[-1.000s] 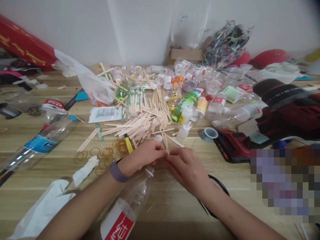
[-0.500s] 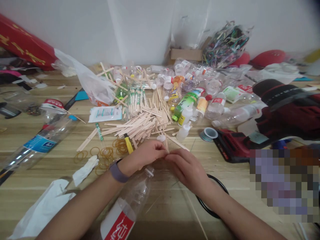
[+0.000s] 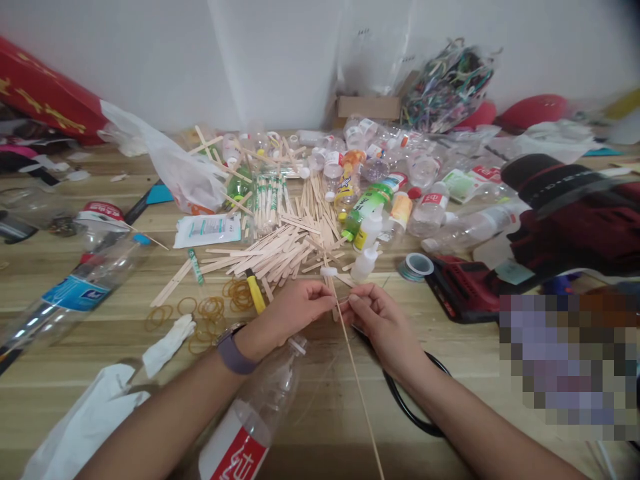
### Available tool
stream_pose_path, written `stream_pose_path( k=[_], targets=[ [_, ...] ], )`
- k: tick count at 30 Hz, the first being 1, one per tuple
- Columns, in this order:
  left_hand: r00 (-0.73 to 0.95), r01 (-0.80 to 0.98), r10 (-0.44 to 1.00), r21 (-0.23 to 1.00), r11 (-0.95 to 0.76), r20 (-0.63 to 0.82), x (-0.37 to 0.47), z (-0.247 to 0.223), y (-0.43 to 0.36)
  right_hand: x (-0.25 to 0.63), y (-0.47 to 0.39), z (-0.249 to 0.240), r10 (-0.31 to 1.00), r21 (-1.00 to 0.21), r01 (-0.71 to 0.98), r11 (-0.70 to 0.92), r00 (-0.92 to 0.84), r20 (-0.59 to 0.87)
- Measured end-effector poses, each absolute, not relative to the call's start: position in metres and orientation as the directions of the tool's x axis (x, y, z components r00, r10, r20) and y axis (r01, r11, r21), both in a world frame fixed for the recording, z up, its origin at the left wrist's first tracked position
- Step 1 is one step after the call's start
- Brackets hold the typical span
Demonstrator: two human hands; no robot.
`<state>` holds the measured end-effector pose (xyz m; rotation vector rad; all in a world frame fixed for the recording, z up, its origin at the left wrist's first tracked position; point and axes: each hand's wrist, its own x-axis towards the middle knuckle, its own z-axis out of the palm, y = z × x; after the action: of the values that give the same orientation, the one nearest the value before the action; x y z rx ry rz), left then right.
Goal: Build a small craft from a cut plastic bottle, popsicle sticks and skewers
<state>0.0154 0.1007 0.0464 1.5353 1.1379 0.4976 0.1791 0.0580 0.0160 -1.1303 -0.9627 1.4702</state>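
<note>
My left hand point(image 3: 305, 307), with a watch on its wrist, pinches a long thin wooden stick point(image 3: 361, 380) near its upper end. The stick runs down towards the bottom edge, and a white cap point(image 3: 329, 271) shows by its top. Just right of the stick, my right hand point(image 3: 377, 320) has its thumb and forefinger pressed together on a thin piece too small to make out. A clear bottle with a red and white label point(image 3: 240, 437) lies below my left forearm.
Flat wooden sticks point(image 3: 280, 250) are heaped ahead, with plastic bottles point(image 3: 370, 207) behind. Rubber bands point(image 3: 210, 310) and a yellow-handled tool point(image 3: 256, 292) lie left. A tape roll point(image 3: 419, 265), a red and black power tool point(image 3: 465, 287) and a black cable point(image 3: 405, 403) are right.
My hands, touching before, are now slightly apart, the right one having shifted up and right. The long stick now shows between them, its lower end further left.
</note>
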Motion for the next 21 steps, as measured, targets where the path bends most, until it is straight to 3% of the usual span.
stream_pose_path(
  k=[10,21],
  targets=[
    [0.458,0.419,0.879,0.905,-0.081,-0.133,0.019,0.051,0.095,0.178,0.058,0.015,0.924,-0.808,-0.452,-0.377,-0.126,-0.36],
    [0.464,0.389,0.886,0.902,-0.185,-0.019,0.02,0.051,0.089,0.176,0.056,0.03,0.848,-0.695,-0.487,-0.53,-0.287,-0.446]
  ],
)
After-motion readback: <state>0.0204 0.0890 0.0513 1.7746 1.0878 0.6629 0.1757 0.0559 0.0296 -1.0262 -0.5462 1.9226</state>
